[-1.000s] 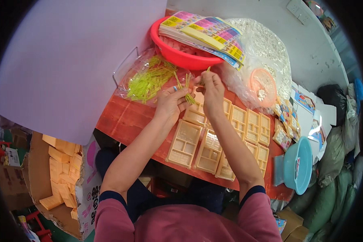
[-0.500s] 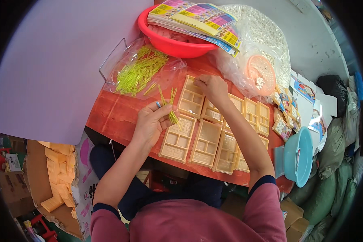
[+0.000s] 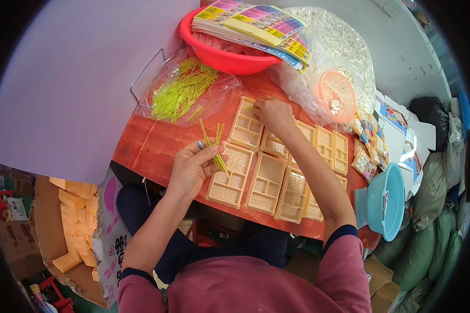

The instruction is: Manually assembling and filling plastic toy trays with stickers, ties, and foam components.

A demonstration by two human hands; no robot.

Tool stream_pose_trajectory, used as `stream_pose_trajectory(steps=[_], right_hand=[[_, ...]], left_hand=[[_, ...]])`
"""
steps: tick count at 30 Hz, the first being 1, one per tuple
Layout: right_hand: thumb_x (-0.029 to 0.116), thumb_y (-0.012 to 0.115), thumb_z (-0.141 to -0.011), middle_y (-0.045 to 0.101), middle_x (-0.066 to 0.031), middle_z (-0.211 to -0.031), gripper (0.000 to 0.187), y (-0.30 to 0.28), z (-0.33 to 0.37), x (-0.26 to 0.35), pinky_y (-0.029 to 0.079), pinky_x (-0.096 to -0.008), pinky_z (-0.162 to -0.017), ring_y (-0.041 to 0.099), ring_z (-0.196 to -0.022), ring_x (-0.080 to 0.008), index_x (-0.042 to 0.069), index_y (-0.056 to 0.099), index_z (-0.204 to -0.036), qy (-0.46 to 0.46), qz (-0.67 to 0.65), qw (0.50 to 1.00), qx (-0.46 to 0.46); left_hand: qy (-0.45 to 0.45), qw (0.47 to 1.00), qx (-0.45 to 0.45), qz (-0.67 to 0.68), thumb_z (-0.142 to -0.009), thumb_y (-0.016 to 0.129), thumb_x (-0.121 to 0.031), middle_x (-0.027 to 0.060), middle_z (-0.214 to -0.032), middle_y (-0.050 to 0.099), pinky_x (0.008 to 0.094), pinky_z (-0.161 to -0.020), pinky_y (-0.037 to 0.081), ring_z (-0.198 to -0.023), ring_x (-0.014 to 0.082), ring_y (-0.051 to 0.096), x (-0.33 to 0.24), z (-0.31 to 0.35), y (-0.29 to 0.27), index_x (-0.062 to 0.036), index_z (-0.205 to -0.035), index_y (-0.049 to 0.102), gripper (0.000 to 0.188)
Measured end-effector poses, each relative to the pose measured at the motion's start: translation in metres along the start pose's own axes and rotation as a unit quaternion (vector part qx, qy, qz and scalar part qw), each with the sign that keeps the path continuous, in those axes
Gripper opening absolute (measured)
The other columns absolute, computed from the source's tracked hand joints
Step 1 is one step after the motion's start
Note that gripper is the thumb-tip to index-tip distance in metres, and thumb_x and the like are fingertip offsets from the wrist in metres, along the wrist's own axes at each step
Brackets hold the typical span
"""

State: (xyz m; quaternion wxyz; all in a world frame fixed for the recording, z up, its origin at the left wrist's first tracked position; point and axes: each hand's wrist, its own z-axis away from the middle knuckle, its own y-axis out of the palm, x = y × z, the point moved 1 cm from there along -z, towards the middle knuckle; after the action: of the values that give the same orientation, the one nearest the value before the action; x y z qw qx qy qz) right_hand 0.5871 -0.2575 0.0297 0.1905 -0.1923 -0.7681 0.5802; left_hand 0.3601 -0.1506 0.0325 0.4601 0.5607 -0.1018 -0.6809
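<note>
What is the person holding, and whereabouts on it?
The left hand pinches a few yellow-green sticks near their lower ends. The right hand rests on a tan tray; any hold is hidden.

A small packing workshop: rows of tan compartmented plastic trays (image 3: 266,180) on a red table (image 3: 146,143), stuffed green sacks (image 3: 436,188) alongside.

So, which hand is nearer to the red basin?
The right hand is nearer, on a tan tray just below the red basin. The left hand is lower down, holding yellow-green sticks.
</note>
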Motion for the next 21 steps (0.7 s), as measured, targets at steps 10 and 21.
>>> stream_pose_trajectory(steps=[10,21], right_hand=[[0.013,0.049,-0.080,0.057,-0.0177,-0.095,0.015,0.003,-0.002,0.002,0.048,-0.0424,-0.068,0.057,-0.090,-0.0329,0.000,0.048,-0.087,-0.027,0.092,0.994,0.049],[0.018,0.057,-0.077,0.062,-0.0126,-0.084,0.016,-0.023,0.047,0.033,0.047,-0.0407,-0.069,0.060,-0.081,-0.0303,0.004,0.062,-0.082,0.031,-0.136,0.988,0.073]], left_hand=[[0.006,1.000,-0.011,-0.006,-0.083,0.060,-0.009,0.0090,-0.087,0.064,0.0264,-0.065,0.054,-0.077,0.0178,0.064,0.006,0.023,-0.021,-0.0035,-0.098,0.058,0.016],[-0.008,1.000,-0.016,0.002,-0.084,0.059,-0.008,0.0102,-0.088,0.064,0.0283,-0.065,0.055,-0.078,0.0192,0.065,0.016,0.040,-0.019,-0.0019,-0.098,0.057,0.016]])
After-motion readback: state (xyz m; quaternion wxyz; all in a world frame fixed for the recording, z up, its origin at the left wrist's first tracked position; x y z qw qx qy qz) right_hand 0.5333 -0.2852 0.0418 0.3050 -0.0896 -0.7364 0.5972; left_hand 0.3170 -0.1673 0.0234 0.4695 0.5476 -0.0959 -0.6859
